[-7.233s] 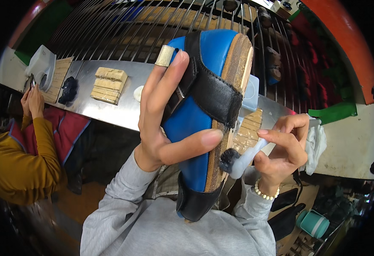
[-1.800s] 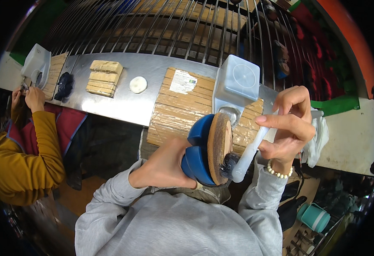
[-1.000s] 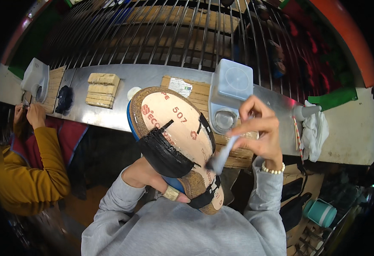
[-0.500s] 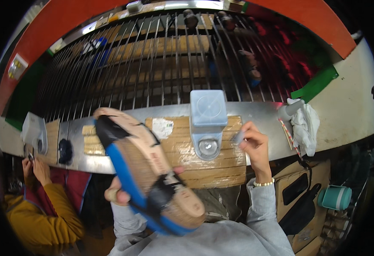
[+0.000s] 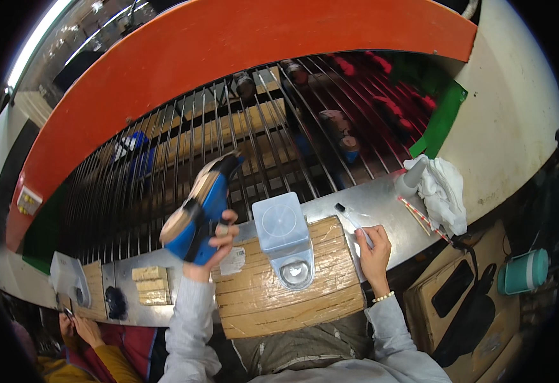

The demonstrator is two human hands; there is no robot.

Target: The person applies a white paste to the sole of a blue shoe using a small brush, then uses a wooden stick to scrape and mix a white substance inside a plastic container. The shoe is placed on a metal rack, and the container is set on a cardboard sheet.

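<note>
My left hand [image 5: 220,246] grips a sandal [image 5: 212,196] with a blue sole, a tan footbed and black straps. The sandal is tilted up on its side in front of the metal rollers, beyond the front ledge. My right hand [image 5: 374,252] is closed round the handle of a small toothbrush-like brush [image 5: 352,219], whose black bristle head points away from me. Between my hands a translucent bluish box dispenser [image 5: 280,225] stands on a taped cardboard sheet [image 5: 260,316], with a clear round dish [image 5: 293,273] at its front.
Metal rollers [image 5: 193,131] run behind the ledge, under an orange curved panel [image 5: 247,32]; another sandal [image 5: 340,134] lies among them. A white cloth [image 5: 444,191] and grey bottle [image 5: 410,179] stand right. Tan blocks [image 5: 150,285] lie left, near a co-worker's hands [image 5: 83,329].
My left hand has carried the sandal forward, from over my lap to the rollers, and turned it. In my right hand the brush now shows lengthwise. The view has tipped upward.
</note>
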